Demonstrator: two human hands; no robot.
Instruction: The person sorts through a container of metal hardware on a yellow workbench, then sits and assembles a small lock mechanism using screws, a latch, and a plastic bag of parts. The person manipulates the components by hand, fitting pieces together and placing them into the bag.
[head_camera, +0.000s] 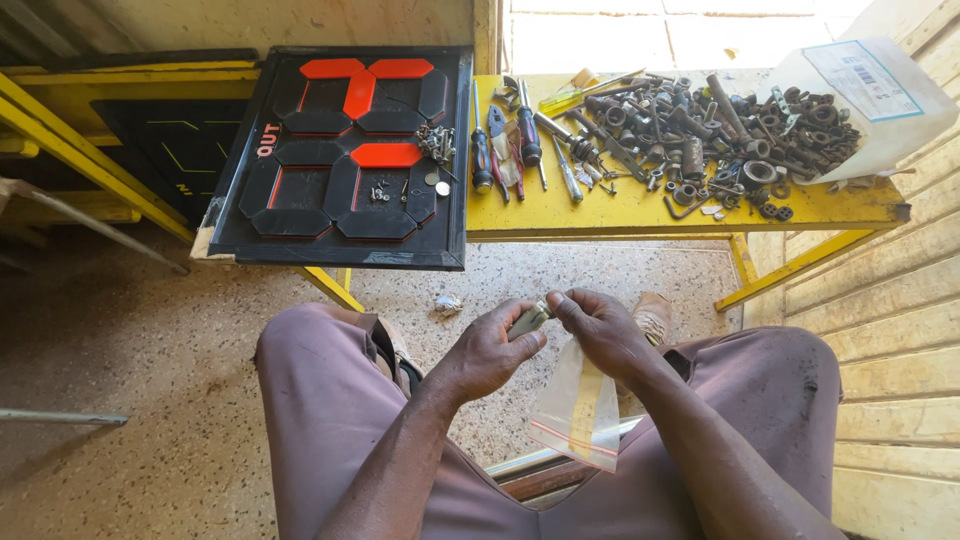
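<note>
My left hand (487, 350) and my right hand (600, 325) meet above my knees, between my thighs. Together they pinch a small pale cylindrical part (529, 319), the left fingers around its body, the right fingertips at its end. A clear plastic zip bag (583, 410) with a red strip hangs under my right hand, apparently pinched in it. I sit facing a yellow metal table (640, 208).
On the table lie screwdrivers and pliers (505, 145), a pile of rusty nuts, bolts and washers (720, 125) and a white plastic bag (870, 95). A black board with red segment panels (345, 150) holds small screws. Wooden planks on the right, speckled floor below.
</note>
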